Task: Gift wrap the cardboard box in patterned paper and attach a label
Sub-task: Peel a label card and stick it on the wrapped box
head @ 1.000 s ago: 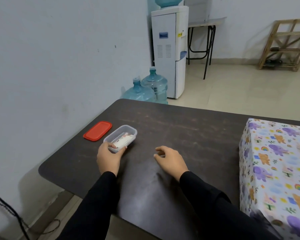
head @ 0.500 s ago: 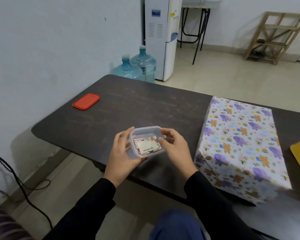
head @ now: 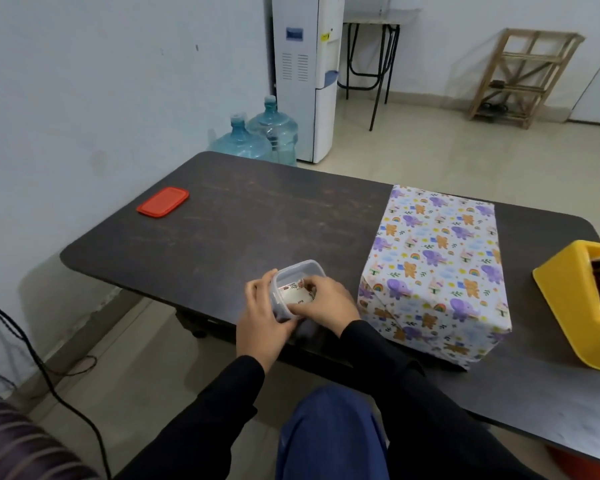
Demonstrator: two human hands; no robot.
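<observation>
The box [head: 437,268], wrapped in white paper with elephants and bears, stands on the dark table [head: 257,220] to the right of my hands. At the table's near edge my left hand [head: 262,318] grips a small clear plastic container [head: 302,270] by its left side. My right hand [head: 326,301] reaches into the container, and its fingers pinch a white label card [head: 297,295] with a red pattern. Most of the card is hidden by my fingers.
The container's red lid [head: 163,201] lies at the table's far left. A yellow tape dispenser [head: 582,306] stands at the right edge. Water bottles [head: 257,136] and a dispenser [head: 305,74] stand behind the table; a cable [head: 59,396] runs on the floor.
The container has come from beside the red lid to the table's near edge, held in my left hand. My right hand has gone from the container's side into it, onto the label.
</observation>
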